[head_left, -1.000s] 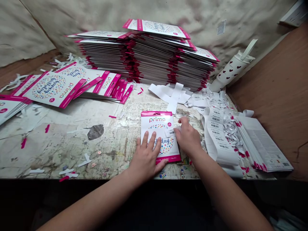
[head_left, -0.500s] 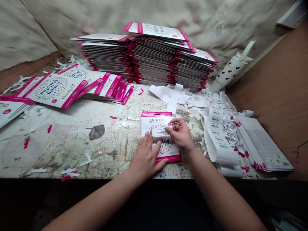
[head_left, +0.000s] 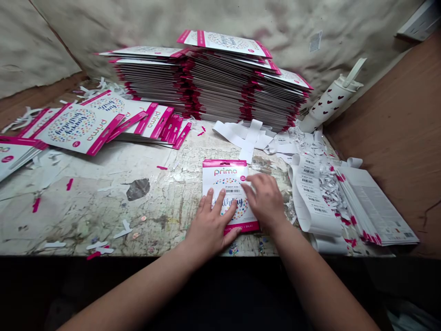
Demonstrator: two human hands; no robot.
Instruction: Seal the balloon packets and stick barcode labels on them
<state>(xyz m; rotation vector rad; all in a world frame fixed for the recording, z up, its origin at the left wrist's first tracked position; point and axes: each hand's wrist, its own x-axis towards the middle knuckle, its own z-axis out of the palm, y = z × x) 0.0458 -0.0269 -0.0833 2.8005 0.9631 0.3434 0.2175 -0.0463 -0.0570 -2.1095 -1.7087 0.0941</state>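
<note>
A pink and white balloon packet (head_left: 229, 220) marked "prima" lies flat on the table in front of me, with a white barcode label (head_left: 233, 190) across its printed circle. My left hand (head_left: 210, 220) rests on the packet's lower left part, fingers spread and flat. At the packet's right edge is my right hand (head_left: 268, 202), its fingers bent and thumb apart from the index finger, with nothing seen between them. Part of the packet's print is covered by the left fingers.
Tall stacks of similar packets (head_left: 217, 87) stand at the back, and more packets (head_left: 72, 128) lie fanned out at left. On the right are a curled strip of barcode labels (head_left: 312, 197), paper scraps, a heart-patterned tumbler (head_left: 325, 103) and a pile of packets (head_left: 382, 207).
The label, held at its edge by my right fingers before, now lies on the packet. My right hand has let go and shifted slightly right; the left fingers have spread over the packet.
</note>
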